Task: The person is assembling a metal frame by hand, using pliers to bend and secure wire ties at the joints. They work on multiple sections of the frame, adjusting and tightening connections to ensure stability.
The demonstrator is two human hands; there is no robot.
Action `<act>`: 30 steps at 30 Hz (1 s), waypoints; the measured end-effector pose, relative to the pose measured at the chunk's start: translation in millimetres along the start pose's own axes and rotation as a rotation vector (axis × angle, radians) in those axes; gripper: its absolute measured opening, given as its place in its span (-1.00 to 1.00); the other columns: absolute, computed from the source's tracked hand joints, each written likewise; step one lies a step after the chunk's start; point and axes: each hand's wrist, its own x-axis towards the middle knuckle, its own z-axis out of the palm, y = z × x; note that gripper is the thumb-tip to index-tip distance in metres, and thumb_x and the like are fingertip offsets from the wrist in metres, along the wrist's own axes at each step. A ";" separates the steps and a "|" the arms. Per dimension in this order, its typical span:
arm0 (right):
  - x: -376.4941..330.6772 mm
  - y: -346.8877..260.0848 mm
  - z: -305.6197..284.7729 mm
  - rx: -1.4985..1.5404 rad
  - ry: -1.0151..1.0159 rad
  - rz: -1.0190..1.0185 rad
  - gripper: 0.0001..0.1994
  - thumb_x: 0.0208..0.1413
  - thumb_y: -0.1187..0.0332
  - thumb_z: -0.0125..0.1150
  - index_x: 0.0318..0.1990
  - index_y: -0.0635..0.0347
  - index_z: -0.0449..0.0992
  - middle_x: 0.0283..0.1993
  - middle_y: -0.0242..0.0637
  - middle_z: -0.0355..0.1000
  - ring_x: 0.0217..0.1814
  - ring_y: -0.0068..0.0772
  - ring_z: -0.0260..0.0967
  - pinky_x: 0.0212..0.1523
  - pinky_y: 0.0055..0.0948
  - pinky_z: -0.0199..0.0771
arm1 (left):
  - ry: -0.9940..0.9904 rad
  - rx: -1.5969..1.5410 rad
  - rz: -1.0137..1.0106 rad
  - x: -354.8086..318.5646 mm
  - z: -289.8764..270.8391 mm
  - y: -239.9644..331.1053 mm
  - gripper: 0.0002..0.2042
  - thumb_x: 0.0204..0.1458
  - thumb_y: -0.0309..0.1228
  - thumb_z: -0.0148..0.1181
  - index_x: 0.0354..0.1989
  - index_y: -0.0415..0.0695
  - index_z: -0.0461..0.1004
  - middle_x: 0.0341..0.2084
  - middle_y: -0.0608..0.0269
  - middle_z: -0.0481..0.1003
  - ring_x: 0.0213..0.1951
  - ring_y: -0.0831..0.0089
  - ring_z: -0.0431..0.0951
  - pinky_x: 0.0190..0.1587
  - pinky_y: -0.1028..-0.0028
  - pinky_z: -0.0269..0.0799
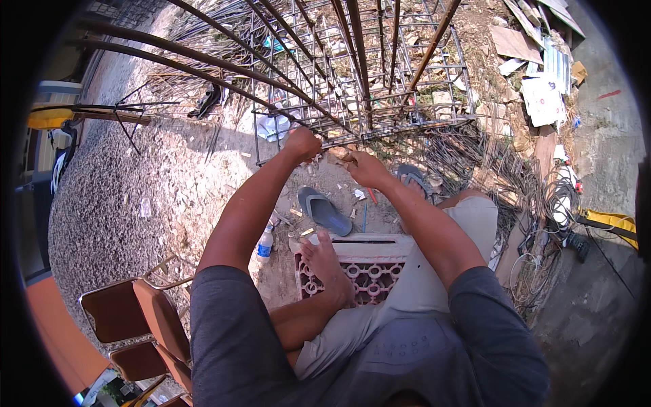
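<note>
A steel rebar cage [434, 124] stands before me, its long bars rising toward the top of the view. At its near edge my left hand [303, 145] is closed, knuckles up, close against the bars. Whatever its fingers hold is hidden. My right hand [367, 169] is a little lower and to the right, fingers closed in a pinch just below the same edge. Anything thin between those fingers is too small to make out. A short gap separates the two hands.
A grey flip-flop [325, 211] lies by my bare foot, near a pink plastic stool [380, 249]. A water bottle [264, 245] stands left of it. Brown chairs [108, 313] are at lower left. Tangled wire [468, 163] and scrap boards [515, 44] lie right.
</note>
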 end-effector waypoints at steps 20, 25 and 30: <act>23.9 -22.7 24.7 0.994 0.212 0.198 -0.82 0.34 0.47 0.06 -0.04 0.34 0.55 -0.35 -0.24 0.59 -0.41 -0.47 0.54 -0.38 -0.40 0.58 | 0.014 -1.485 -0.454 -24.8 -33.0 64.5 -0.82 0.26 -0.31 0.16 -0.09 -0.08 0.59 -0.31 0.34 0.60 -0.38 0.54 0.58 -0.33 0.36 0.53; 15.3 2.6 29.0 0.539 0.381 0.084 -0.78 0.09 0.32 0.19 -0.20 0.22 0.64 -0.35 -0.16 0.60 -0.35 -0.28 0.58 -0.23 -0.24 0.55 | 0.174 -0.342 0.077 -102.3 -60.9 68.8 -0.65 0.24 -0.17 0.22 0.09 -0.10 0.56 -0.14 0.06 0.64 -0.11 0.13 0.67 -0.04 0.16 0.56; 24.6 4.5 31.9 0.708 0.369 0.204 -0.82 0.07 0.30 0.19 -0.29 0.19 0.63 -0.47 -0.25 0.59 -0.44 -0.37 0.56 -0.31 -0.29 0.53 | -0.073 -0.323 0.197 -216.0 -104.9 57.5 -0.59 0.21 -0.12 0.27 0.12 -0.09 0.55 -0.07 0.05 0.63 -0.11 0.09 0.67 -0.03 0.17 0.57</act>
